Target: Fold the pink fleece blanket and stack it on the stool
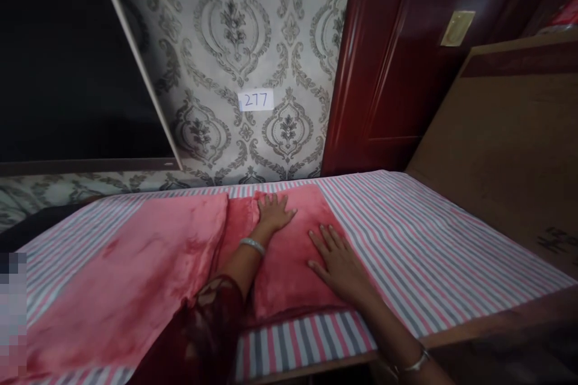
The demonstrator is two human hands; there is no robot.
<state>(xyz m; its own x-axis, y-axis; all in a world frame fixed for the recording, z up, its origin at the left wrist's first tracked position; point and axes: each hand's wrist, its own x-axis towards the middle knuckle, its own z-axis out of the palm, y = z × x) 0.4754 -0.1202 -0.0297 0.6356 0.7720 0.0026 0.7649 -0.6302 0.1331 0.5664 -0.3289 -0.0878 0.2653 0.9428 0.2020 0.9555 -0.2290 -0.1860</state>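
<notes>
A plush pink-red blanket (153, 271) lies on the table, folded in layers. Its left part is wide and flat, and a smaller folded part (289, 271) lies to the right, with a darker red strip between them. My left hand (274, 212) rests flat with fingers spread near the far edge of the right part. Closer to me, my right hand (336, 258) lies palm down along that part's right edge, fingers stretched out. Neither hand grips the cloth.
A striped cloth (419, 252) covers the table under the blanket. A large cardboard box (510, 150) stands at the right. Behind the table are a patterned wall, a dark screen (76, 60) at the left and a dark red wooden panel (383, 60).
</notes>
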